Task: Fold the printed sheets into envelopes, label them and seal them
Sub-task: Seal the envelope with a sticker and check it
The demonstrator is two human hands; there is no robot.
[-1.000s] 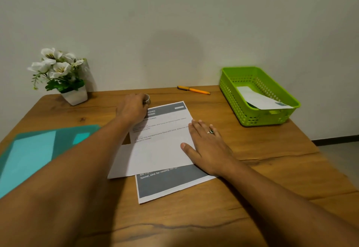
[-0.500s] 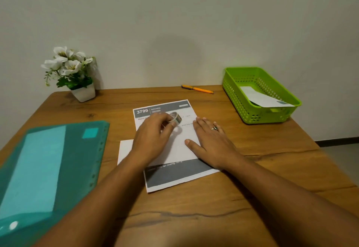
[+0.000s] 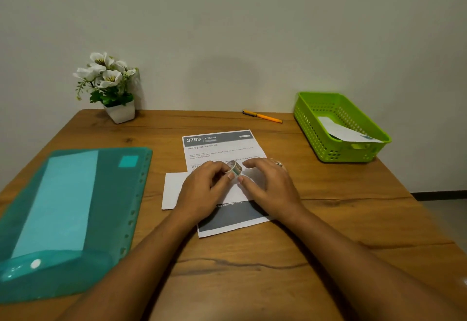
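A printed sheet (image 3: 219,144) with a grey header reading "3799 KITCHEN" lies at the middle of the wooden table (image 3: 252,270). A white envelope (image 3: 174,189) lies across it, sticking out to the left. My left hand (image 3: 204,189) holds a small roll of patterned tape (image 3: 235,168) between thumb and fingers above the envelope. My right hand (image 3: 267,184), a ring on one finger, hovers just right of the roll with its thumb and fingertips close to it; whether they touch the tape is unclear.
A green plastic basket (image 3: 331,149) with a finished envelope (image 3: 346,132) inside stands at the right. An orange pen (image 3: 262,116) lies by the wall. A teal plastic folder (image 3: 65,214) covers the left side. A potted white flower (image 3: 108,86) stands at the back left.
My left hand brought the tape roll from the table's far side to above the envelope. My right hand lifted off the paper and closed in on the roll.
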